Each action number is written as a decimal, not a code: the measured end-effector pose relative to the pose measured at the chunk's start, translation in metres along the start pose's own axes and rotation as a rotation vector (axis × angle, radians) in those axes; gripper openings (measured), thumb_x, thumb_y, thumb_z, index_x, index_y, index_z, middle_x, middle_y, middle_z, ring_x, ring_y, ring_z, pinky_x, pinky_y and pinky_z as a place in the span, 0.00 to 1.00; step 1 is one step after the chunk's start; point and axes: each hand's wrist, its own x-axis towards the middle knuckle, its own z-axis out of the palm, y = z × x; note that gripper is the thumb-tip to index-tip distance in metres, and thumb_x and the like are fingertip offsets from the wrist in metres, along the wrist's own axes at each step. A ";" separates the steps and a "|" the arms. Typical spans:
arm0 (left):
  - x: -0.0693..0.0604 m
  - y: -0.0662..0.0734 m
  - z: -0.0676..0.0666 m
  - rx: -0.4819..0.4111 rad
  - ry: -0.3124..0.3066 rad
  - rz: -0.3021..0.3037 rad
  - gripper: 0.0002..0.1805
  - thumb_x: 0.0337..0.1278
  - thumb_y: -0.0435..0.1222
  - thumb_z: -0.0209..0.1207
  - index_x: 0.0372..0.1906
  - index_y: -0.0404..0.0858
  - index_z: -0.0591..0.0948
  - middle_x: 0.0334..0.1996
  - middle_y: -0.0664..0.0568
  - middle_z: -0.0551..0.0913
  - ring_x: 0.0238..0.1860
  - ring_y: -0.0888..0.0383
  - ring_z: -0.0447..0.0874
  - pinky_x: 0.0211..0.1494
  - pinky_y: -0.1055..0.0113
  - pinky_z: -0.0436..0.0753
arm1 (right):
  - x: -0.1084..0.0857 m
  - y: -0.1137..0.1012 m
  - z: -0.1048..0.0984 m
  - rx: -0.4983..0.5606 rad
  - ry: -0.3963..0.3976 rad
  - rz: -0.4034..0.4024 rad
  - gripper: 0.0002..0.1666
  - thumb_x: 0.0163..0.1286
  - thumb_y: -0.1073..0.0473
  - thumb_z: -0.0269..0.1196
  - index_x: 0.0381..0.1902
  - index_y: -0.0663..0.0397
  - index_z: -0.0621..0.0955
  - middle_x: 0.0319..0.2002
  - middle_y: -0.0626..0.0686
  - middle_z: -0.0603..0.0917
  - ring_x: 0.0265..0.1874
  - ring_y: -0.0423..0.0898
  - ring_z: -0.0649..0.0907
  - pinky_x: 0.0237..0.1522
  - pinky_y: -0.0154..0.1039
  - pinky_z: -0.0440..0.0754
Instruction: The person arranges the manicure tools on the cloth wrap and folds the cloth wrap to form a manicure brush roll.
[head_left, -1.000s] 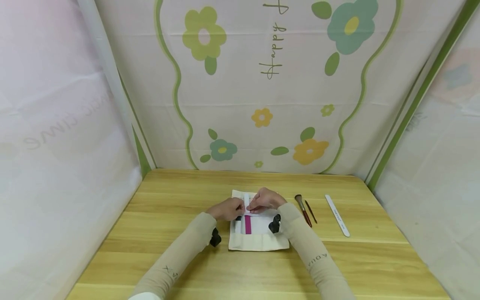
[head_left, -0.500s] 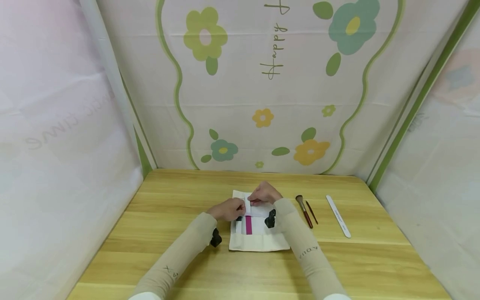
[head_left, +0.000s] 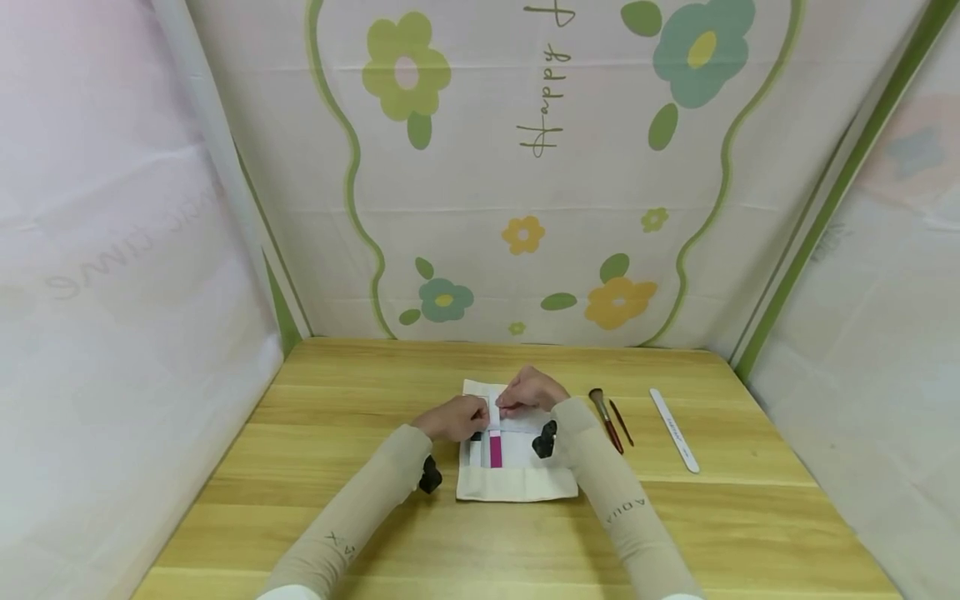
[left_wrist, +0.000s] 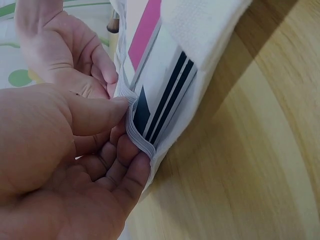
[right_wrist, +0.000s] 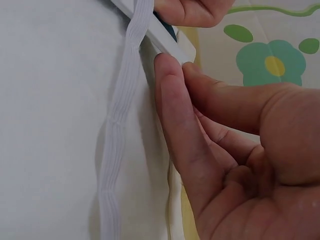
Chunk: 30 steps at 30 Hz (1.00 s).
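Note:
A cream cloth case lies unfolded on the wooden table. Across it runs a white elastic band, which my left hand pinches between thumb and fingers near the case's left edge. Under the elastic passes a flat white-and-magenta bar, its near end tucked behind the case's front flap. My right hand pinches the bar's white far end between thumb and fingertips. Left of the bar sits a white flat piece with black stripes, also under the elastic; my left hand partly covers it in the head view.
Right of the case lie a makeup brush with a reddish handle and a thin dark stick. Farther right is a white nail file with printing. Floral cloth walls stand behind and at both sides of the table.
My right hand moved up the bar toward its far end, then slightly back. The bar has slid a little toward me, with white now showing below the elastic. The left hand stays put.

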 end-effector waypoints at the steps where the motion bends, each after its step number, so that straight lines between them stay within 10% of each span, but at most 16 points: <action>1: 0.000 0.001 0.000 0.000 0.001 -0.004 0.09 0.80 0.31 0.52 0.39 0.37 0.80 0.31 0.53 0.75 0.36 0.57 0.74 0.43 0.64 0.74 | -0.002 -0.001 0.000 -0.005 -0.006 0.002 0.05 0.68 0.68 0.71 0.36 0.64 0.92 0.31 0.57 0.93 0.24 0.38 0.88 0.30 0.29 0.84; 18: 0.003 0.003 0.007 0.065 0.053 0.062 0.08 0.77 0.29 0.54 0.38 0.35 0.81 0.31 0.53 0.77 0.34 0.58 0.74 0.42 0.66 0.75 | -0.015 0.001 -0.005 -0.027 -0.029 0.047 0.07 0.69 0.64 0.72 0.35 0.64 0.92 0.30 0.58 0.93 0.25 0.42 0.91 0.33 0.34 0.89; 30: 0.001 0.008 0.004 0.038 0.116 0.087 0.05 0.71 0.27 0.60 0.37 0.34 0.83 0.33 0.50 0.82 0.33 0.59 0.75 0.40 0.68 0.77 | -0.077 0.022 -0.114 -0.148 0.011 -0.030 0.14 0.76 0.61 0.65 0.45 0.70 0.87 0.39 0.61 0.91 0.36 0.48 0.91 0.55 0.49 0.89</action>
